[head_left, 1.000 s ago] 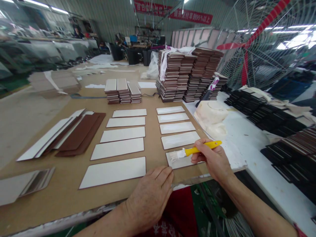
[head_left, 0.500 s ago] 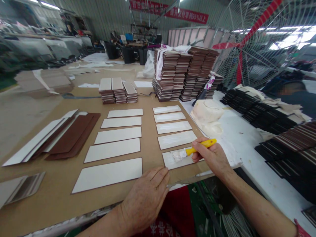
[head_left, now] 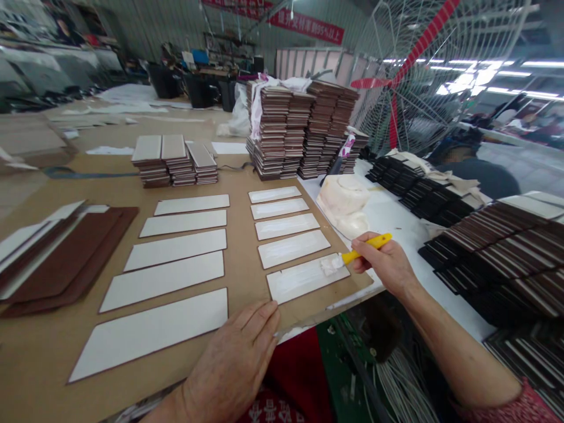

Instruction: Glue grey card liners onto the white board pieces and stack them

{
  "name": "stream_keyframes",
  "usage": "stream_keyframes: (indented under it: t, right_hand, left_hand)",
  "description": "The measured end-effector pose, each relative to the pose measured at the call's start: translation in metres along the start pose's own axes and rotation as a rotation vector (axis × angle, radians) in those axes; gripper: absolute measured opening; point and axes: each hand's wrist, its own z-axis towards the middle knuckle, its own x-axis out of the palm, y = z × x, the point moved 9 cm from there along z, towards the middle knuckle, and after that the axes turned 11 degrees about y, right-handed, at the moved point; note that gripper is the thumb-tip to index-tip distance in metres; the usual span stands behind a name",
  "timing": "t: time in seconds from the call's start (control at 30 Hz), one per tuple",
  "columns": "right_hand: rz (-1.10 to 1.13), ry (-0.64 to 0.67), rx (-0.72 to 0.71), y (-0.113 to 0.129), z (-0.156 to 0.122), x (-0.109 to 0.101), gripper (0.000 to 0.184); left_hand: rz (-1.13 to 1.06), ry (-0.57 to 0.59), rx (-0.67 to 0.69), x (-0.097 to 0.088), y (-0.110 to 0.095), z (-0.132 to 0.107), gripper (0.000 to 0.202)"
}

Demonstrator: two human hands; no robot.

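Brush: In the head view, we see its bristles, coated in white paste, on the nearest card of the right column, toward the card's right end.
Right hand: The grip is clamped on the yellow handle, held at a slant, probably so the bristles lie low while the knuckles clear the paste.
Left hand: Its grip is slack, clamped on nothing; the hand lies flat, fingertips at the card's near left corner, which we take as steadying it.
Cards: Five lie in the right column, streaked white, and five plain ones in the left column; we judge the gaps keep their edges from touching.
Pale tub-like thing: It sits just beyond the right column, perhaps for easy reach; we cannot see into it.
Tabletop: Brown sheeting covers it, with brown boards overlapping at the left, and short stacks and a tall stack farther back.
Room: Beyond, we find a red-bladed fan, a red banner, black stacks and a person in dark clothing.
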Motion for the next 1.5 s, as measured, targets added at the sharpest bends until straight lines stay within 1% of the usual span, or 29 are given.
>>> stream_keyframes:
  t: [0.13,0.33,0.47,0.53,0.6,0.67,0.7,0.73,0.77,0.83,0.87,0.9,0.97,1.03,1.07,1.1,1.13,1.2,1.3,1.4,1.5]
  right_hand:
    - [-0.015,-0.044,0.007,-0.004,-0.001,-0.016,0.031]
    - [-0.024,-0.094,0.024,-0.007,-0.002,-0.032,0.029]
    - [0.014,-0.143,-0.024,0.000,-0.005,-0.038,0.029]
    - [0.092,-0.184,-0.059,0.008,-0.007,-0.039,0.028]
    - [0.218,-0.216,-0.077,0.019,-0.003,-0.035,0.023]
    - [0.354,-0.215,-0.073,0.031,0.008,-0.025,0.012]
    - [0.397,-0.198,-0.060,0.039,0.017,-0.017,0.007]
    - [0.426,-0.167,-0.048,0.048,0.026,-0.006,0.005]
    - [0.442,-0.126,-0.039,0.060,0.036,0.008,0.004]
    - [0.470,-0.030,-0.053,0.090,0.055,0.040,0.005]
    - [0.487,0.019,-0.070,0.106,0.064,0.058,0.005]
    - [0.503,0.067,-0.090,0.123,0.072,0.078,0.004]
    - [0.507,0.159,-0.128,0.153,0.090,0.122,0.006]
    - [0.482,0.251,-0.180,0.178,0.108,0.168,0.007]
    - [0.465,0.289,-0.205,0.188,0.117,0.190,0.008]
    - [0.444,0.316,-0.216,0.194,0.127,0.211,0.009]
    - [0.426,0.334,-0.218,0.197,0.136,0.231,0.011]
    - [0.392,0.351,-0.210,0.198,0.156,0.267,0.012]
    - [0.346,0.360,-0.200,0.191,0.181,0.309,0.012]
    - [0.301,0.378,-0.190,0.184,0.199,0.339,0.012]
    - [0.257,0.398,-0.186,0.180,0.210,0.359,0.014]
  left_hand:
    - [0.022,-0.011,0.007,-0.001,-0.001,-0.001,0.036]
    - [0.013,-0.035,0.024,-0.003,-0.001,0.000,0.034]
    - [-0.002,-0.024,0.007,-0.005,0.000,0.001,0.035]
    - [-0.003,-0.016,0.003,-0.013,-0.002,0.000,0.036]
    - [-0.002,-0.044,-0.006,-0.030,-0.001,-0.002,0.035]
    - [0.000,-0.078,-0.026,-0.051,0.009,-0.005,0.035]
    - [0.000,-0.079,-0.044,-0.060,0.020,-0.007,0.036]
    - [-0.001,-0.072,-0.073,-0.067,0.035,-0.010,0.036]
    - [-0.003,-0.065,-0.122,-0.074,0.056,-0.013,0.037]
    - [-0.004,-0.030,-0.246,-0.081,0.109,-0.024,0.037]
    - [-0.004,-0.002,-0.331,-0.081,0.142,-0.031,0.035]
    - [-0.004,0.036,-0.455,-0.078,0.178,-0.039,0.034]
    - [0.007,0.046,-0.559,-0.073,0.237,-0.051,0.034]
    - [0.013,0.050,-0.635,-0.064,0.285,-0.059,0.034]
    - [0.012,0.053,-0.662,-0.058,0.303,-0.061,0.035]
    - [0.012,0.056,-0.685,-0.053,0.316,-0.063,0.036]
    - [0.011,0.058,-0.702,-0.047,0.326,-0.064,0.037]
    - [0.009,0.060,-0.722,-0.038,0.335,-0.064,0.039]
    - [0.014,0.057,-0.737,-0.030,0.336,-0.064,0.035]
    - [0.021,0.046,-0.751,-0.027,0.334,-0.064,0.029]
    - [0.028,0.032,-0.761,-0.028,0.333,-0.064,0.027]
